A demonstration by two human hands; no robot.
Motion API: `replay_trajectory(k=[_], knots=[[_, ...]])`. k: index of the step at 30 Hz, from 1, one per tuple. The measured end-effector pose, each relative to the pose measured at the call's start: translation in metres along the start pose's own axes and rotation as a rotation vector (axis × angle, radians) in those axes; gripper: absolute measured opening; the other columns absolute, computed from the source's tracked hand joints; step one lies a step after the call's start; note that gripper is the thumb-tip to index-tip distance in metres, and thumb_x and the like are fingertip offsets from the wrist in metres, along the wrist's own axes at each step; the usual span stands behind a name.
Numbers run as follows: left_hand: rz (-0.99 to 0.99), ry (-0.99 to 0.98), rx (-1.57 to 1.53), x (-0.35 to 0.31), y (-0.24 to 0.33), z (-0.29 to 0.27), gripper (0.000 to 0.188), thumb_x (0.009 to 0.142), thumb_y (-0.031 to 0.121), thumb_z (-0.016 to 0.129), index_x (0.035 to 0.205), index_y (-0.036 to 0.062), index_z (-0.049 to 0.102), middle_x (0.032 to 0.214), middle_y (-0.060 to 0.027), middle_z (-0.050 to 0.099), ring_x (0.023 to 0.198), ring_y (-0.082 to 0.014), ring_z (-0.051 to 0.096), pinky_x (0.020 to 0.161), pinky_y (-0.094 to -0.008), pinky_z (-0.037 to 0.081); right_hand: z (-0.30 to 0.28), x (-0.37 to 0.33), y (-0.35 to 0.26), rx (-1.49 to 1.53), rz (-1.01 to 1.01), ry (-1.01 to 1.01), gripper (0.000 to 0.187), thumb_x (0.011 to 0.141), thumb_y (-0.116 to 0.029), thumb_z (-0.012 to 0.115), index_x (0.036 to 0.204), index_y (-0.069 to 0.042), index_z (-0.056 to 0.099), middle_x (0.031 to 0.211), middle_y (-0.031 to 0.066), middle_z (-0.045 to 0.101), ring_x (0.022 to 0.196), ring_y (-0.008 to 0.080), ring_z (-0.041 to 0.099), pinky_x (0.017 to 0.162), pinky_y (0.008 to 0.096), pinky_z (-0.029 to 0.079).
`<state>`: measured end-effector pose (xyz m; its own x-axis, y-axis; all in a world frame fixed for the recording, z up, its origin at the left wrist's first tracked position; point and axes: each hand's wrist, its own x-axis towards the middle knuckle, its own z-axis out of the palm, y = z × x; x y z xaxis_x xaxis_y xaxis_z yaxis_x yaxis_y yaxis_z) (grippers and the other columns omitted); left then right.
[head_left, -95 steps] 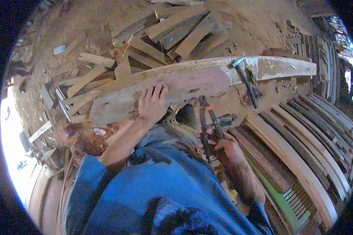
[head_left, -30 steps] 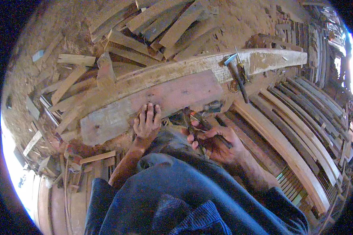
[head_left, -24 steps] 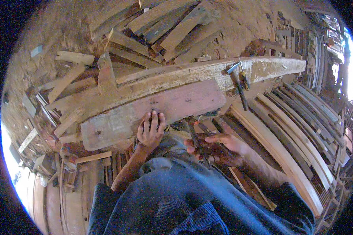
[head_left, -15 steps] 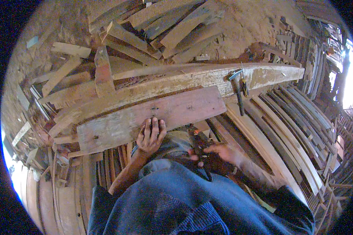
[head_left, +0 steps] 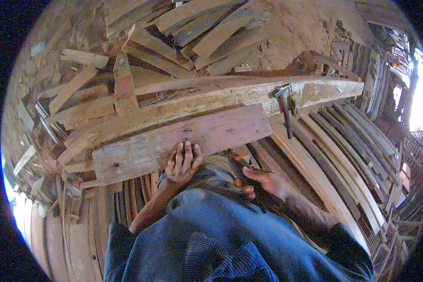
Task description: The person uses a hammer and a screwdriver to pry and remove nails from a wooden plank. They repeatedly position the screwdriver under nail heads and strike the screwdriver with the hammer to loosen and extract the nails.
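Observation:
A flat reddish-grey plank [head_left: 221, 129] lies in front of me, its long side against a thick curved timber. On its near edge my left hand [head_left: 184, 167] rests flat, fingers stretched out over the wood and a little apart. At my lap, right of the left hand, my right hand [head_left: 263, 182] curls round a dark tool [head_left: 239, 162] with an orange mark. Most of that tool is hidden by the hand and shadow, so its kind is unclear. A hammer [head_left: 285, 110] with a dark handle leans across the timber, beyond the plank's right end.
The long curved timber [head_left: 324, 90] runs across behind the plank. Several curved wooden strips [head_left: 343, 155] lie side by side on the right. Offcuts [head_left: 225, 40] are heaped on the dusty ground at the back, and an upright wood piece [head_left: 124, 87] stands at left.
My right hand has shifted slightly right with the dark tool, its fingers still curled. My left hand has slid a little to the right along the plank.

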<state>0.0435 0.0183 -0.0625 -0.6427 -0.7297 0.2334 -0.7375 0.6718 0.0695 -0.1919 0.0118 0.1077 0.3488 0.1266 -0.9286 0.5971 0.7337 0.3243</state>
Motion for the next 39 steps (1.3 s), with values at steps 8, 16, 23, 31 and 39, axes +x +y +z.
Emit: replay_trajectory(k=[8,16,23,31,39], knots=[[-0.037,-0.004,0.078,0.006,0.007,-0.005,0.025,0.088,0.024,0.060,0.113,0.0222,0.060,0.118,-0.0014,0.064,0.105,-0.0201,0.062,0.084,-0.0349,0.045,-0.023,0.014,0.043,-0.095,-0.240,0.010,0.025,0.097,-0.026,0.059,0.116,-0.011,0.049,0.084,0.0035,0.058,0.054,0.0080,0.048,0.045,0.0236,0.044],[-0.178,-0.246,-0.280,0.065,-0.028,-0.020,0.052,0.067,0.016,0.070,0.117,0.0114,0.057,0.115,-0.0076,0.057,0.108,-0.0293,0.054,0.091,-0.0449,0.043,-0.028,0.026,0.043,-0.227,-0.815,0.207,0.023,0.097,-0.023,0.058,0.113,-0.009,0.048,0.079,0.0031,0.058,0.054,0.0115,0.051,0.049,0.0289,0.046],[-0.141,-0.392,-0.313,0.080,-0.035,-0.024,0.062,0.063,0.020,0.077,0.120,0.0103,0.055,0.123,-0.0124,0.054,0.115,-0.0315,0.052,0.100,-0.0490,0.040,-0.056,0.049,0.055,0.039,-1.155,0.308,0.033,0.097,-0.009,0.051,0.129,-0.007,0.044,0.110,0.0133,0.064,0.092,0.0277,0.068,0.079,0.0392,0.057],[-0.125,-0.487,-0.316,0.091,-0.040,-0.024,0.068,0.063,0.021,0.076,0.126,0.0087,0.052,0.126,-0.0147,0.053,0.121,-0.0344,0.049,0.106,-0.0528,0.037,-0.056,0.048,0.059,-0.225,-0.831,0.141,0.060,0.087,0.010,0.048,0.143,-0.008,0.036,0.121,0.0150,0.061,0.104,0.0302,0.065,0.092,0.0431,0.053],[-0.117,-0.391,-0.345,0.088,-0.039,-0.023,0.070,0.064,0.025,0.078,0.127,0.0110,0.053,0.125,-0.0128,0.053,0.119,-0.0337,0.049,0.105,-0.0525,0.036,-0.052,0.074,0.062,-0.366,-1.393,0.293,0.049,0.087,0.012,0.047,0.131,-0.008,0.040,0.129,0.0146,0.054,0.113,0.0295,0.060,0.092,0.0405,0.051]])
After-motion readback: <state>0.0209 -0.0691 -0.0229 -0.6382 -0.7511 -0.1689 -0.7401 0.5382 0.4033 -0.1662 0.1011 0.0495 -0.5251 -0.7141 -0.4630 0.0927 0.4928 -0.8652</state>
